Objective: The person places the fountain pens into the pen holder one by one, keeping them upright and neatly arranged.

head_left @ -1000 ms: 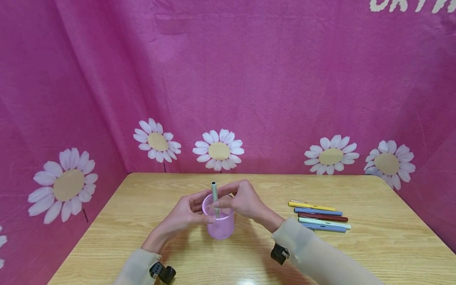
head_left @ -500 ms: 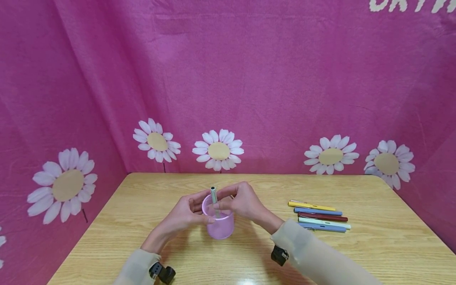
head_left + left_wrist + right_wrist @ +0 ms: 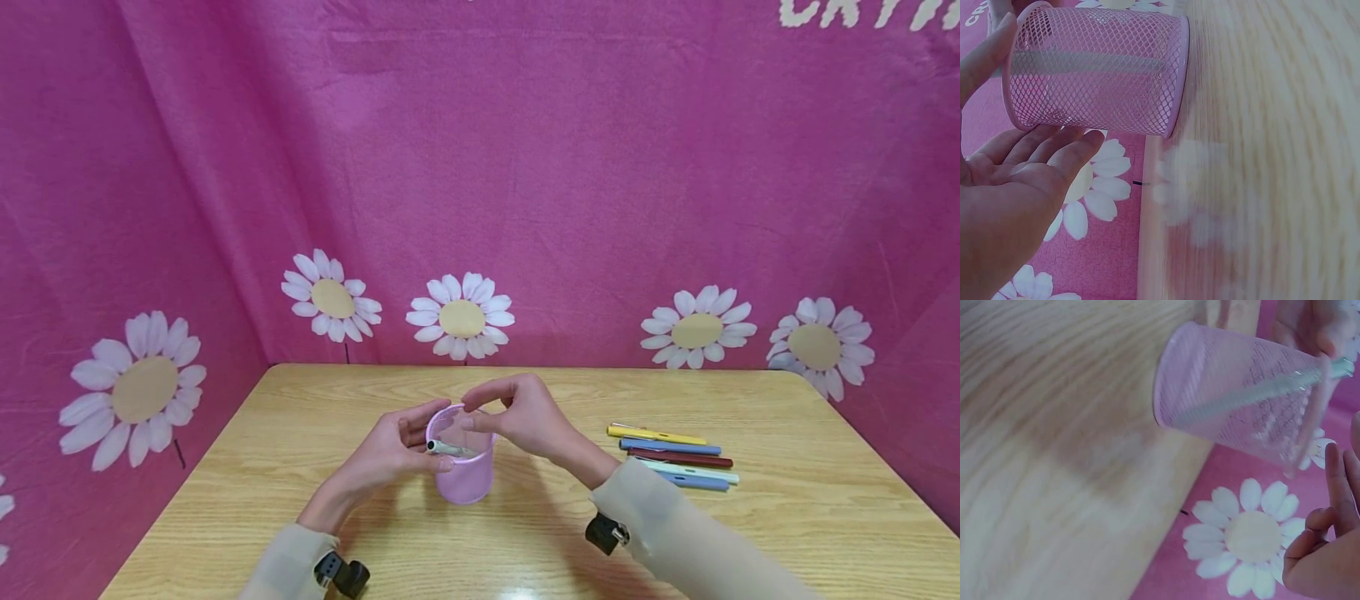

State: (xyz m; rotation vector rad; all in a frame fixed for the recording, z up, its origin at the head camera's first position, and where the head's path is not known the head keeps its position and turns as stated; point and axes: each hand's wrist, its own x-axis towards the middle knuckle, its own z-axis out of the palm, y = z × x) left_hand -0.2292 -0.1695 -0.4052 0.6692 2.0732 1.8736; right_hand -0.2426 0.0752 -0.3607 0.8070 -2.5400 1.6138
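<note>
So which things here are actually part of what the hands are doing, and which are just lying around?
In hand:
- pink wire-mesh pen cup, steadied by left hand
- grey-green pen leaning inside it
- right hand above the rim

Lying about:
- row of coloured pens on the wooden table

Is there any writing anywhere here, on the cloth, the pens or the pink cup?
White letters on the pink backdrop, top right of the head view: cut off by the frame edge, not readable.
Pens on the table: no readable print.
Pink mesh cup: no text visible.
</note>
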